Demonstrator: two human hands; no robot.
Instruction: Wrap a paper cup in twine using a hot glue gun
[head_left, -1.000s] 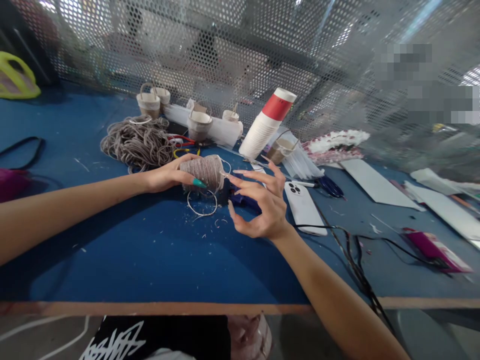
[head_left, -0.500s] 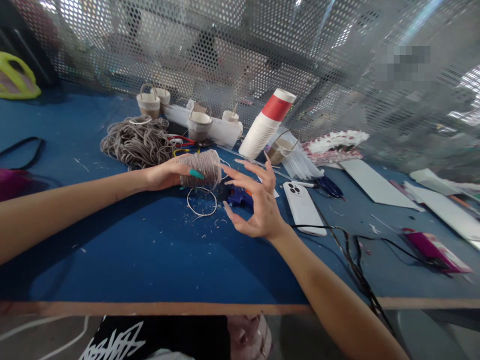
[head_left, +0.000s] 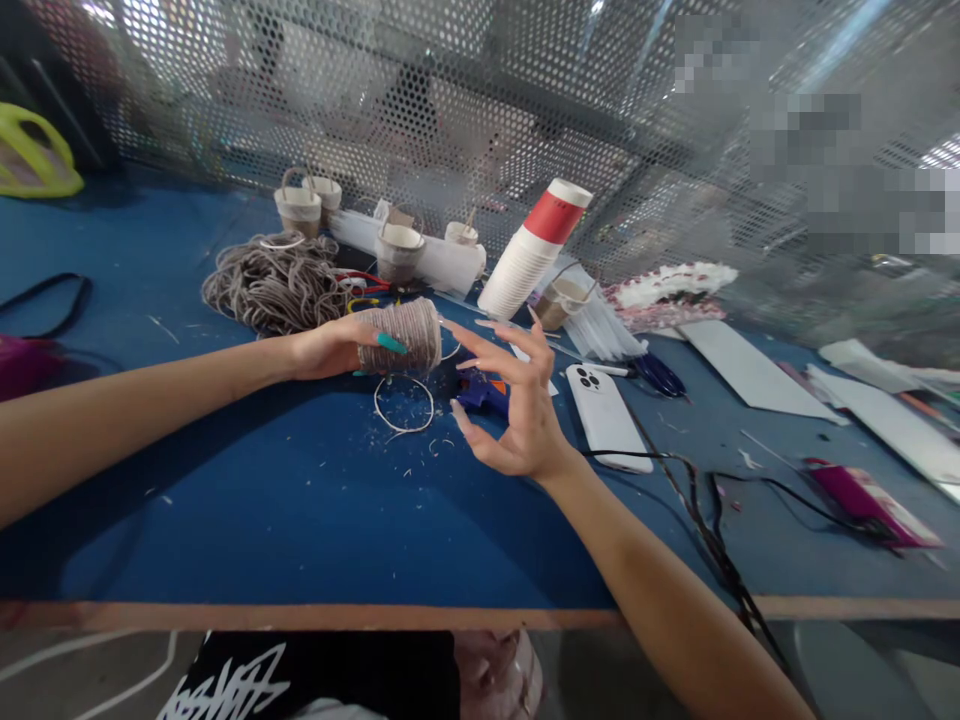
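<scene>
Head view. The left hand (head_left: 334, 345) grasps a cup wrapped in grey-brown cord (head_left: 401, 335), held on its side just above the blue bench (head_left: 262, 500); the thumb lies across the wrapped wall. The right hand (head_left: 514, 400) is released, fingers spread and curved, positioned just beside the cup's open end, palm toward it. A loose ring of cord (head_left: 405, 403) lies on the bench directly below the cup, among small cord clippings. A blue glue gun (head_left: 480, 392) lies behind the right hand. A white phone (head_left: 607, 415) lies to its right. A cord bundle (head_left: 274, 285) and a stack of paper cups (head_left: 532, 250) sit farther back.
</scene>
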